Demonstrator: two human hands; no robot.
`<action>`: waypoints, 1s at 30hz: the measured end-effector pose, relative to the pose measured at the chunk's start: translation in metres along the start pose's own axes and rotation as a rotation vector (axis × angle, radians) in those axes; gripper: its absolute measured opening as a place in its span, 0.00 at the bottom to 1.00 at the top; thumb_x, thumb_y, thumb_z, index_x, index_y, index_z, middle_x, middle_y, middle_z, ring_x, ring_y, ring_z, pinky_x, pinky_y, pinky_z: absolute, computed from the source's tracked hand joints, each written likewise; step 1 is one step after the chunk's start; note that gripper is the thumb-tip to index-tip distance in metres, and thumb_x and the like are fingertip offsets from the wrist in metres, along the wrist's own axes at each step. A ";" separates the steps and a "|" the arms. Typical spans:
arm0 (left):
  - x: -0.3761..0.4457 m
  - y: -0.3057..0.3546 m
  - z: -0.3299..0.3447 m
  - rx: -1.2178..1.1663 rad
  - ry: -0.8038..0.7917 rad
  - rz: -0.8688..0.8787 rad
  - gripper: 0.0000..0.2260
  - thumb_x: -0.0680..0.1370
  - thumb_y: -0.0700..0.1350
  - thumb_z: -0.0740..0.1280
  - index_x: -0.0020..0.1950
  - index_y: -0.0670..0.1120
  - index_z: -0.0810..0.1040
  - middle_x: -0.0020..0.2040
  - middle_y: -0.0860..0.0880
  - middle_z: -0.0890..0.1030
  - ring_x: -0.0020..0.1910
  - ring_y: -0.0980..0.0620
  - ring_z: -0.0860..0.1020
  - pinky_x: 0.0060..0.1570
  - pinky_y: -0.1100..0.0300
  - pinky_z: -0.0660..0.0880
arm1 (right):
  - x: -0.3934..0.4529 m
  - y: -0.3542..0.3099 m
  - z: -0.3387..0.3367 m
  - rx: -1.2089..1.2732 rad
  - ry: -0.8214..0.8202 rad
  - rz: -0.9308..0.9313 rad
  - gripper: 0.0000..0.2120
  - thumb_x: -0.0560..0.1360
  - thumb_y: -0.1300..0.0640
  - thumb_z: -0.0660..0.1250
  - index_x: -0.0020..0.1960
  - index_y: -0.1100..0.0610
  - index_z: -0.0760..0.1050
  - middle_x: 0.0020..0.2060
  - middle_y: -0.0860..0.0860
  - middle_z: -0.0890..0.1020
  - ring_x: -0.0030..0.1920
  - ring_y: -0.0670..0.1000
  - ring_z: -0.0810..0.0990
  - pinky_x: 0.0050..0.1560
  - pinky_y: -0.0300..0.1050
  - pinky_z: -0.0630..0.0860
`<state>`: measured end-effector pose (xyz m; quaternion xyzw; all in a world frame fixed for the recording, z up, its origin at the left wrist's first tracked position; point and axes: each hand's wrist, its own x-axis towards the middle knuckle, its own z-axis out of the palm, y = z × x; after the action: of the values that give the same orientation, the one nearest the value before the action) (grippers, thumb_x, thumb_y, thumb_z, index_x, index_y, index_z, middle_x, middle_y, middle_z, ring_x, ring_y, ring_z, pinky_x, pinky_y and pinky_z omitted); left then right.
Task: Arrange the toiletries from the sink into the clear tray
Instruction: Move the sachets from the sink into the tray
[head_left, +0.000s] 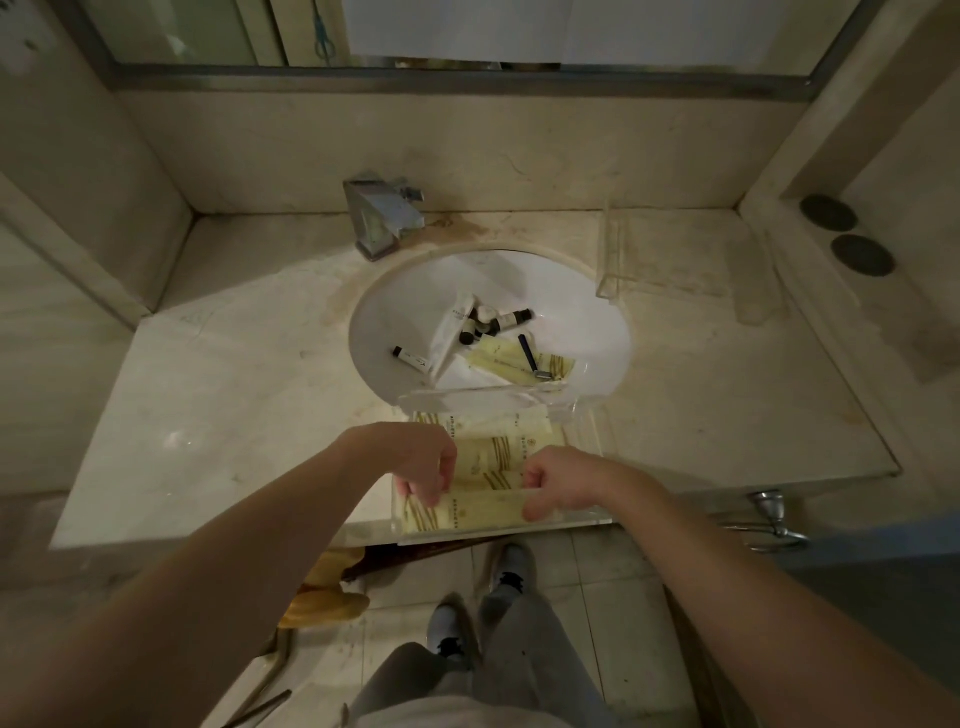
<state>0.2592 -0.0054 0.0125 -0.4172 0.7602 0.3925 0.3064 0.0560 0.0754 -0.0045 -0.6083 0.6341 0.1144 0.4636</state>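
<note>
Packets, about 4, in clear tray; 2 hands gripping 1.

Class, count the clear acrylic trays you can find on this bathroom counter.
2. One clear tray sits at the counter's front edge before the sink, holding yellow packets under both hands. The other, an empty tray, lies right of the sink near the wall.

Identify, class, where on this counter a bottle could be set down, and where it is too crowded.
Free: the wide counter left of the sink, below the faucet, and the strip right of the sink, in front of the empty clear holder. Crowded: the sink bowl and the clear tray, filled with packets, where the left hand and right hand work.
</note>
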 end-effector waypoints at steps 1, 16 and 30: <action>0.000 0.001 0.001 0.016 0.005 0.011 0.09 0.69 0.43 0.75 0.44 0.48 0.77 0.53 0.48 0.80 0.40 0.52 0.82 0.38 0.62 0.78 | 0.001 -0.001 0.001 -0.036 -0.003 0.005 0.12 0.67 0.53 0.75 0.40 0.52 0.71 0.40 0.48 0.75 0.40 0.49 0.74 0.39 0.44 0.69; 0.005 0.002 0.004 0.175 0.066 -0.028 0.23 0.64 0.47 0.79 0.52 0.43 0.74 0.44 0.47 0.82 0.32 0.50 0.79 0.32 0.61 0.74 | 0.007 -0.009 -0.004 -0.413 0.088 0.217 0.31 0.61 0.33 0.74 0.54 0.53 0.75 0.47 0.50 0.79 0.47 0.53 0.78 0.46 0.46 0.72; 0.032 0.014 -0.046 -0.673 0.440 0.059 0.07 0.75 0.43 0.70 0.47 0.42 0.74 0.38 0.45 0.78 0.32 0.51 0.76 0.30 0.60 0.75 | 0.020 0.001 -0.051 0.074 0.510 0.129 0.18 0.74 0.38 0.63 0.37 0.51 0.68 0.33 0.48 0.76 0.33 0.49 0.75 0.38 0.45 0.72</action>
<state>0.2255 -0.0524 0.0150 -0.5464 0.6482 0.5295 -0.0287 0.0358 0.0265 0.0086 -0.5583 0.7717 -0.0365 0.3023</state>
